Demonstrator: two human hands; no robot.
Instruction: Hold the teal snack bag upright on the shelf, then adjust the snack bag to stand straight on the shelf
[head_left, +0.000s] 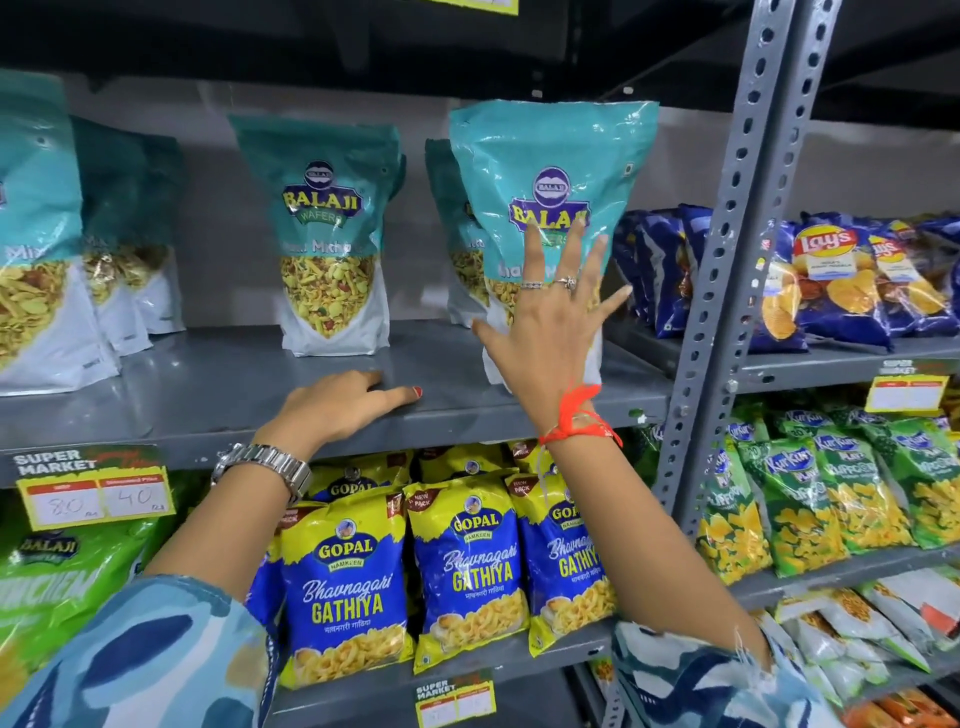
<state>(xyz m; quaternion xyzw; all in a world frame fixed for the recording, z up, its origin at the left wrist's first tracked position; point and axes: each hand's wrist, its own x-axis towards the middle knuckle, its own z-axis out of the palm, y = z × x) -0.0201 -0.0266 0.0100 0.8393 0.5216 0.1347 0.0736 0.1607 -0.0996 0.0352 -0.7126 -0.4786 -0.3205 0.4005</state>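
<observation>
Glossy teal pouch (550, 171), crinkled, upright

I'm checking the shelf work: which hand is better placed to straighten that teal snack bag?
Probably the right hand: its straight fingers already press the teal snack bag. The left hand rests on the shelf.

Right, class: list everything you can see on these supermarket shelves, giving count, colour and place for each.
Balaji pouch: one, teal and white, upper shelf right, under right hand.
Other Balaji pouches: several, teal and white, upper shelf left and middle.
Gopal Gathiya packs: several, blue and yellow, lower shelf.
Lay's bags: several, blue, right bay.
Kurkure bags: several, green, right bay below.
Price tag: one, yellow, shelf edge left.
Shelf: grey metal.
Left hand: rests on shelf edge, silver watch.
Right hand: fingers spread flat against pouch, rings, orange thread.
</observation>
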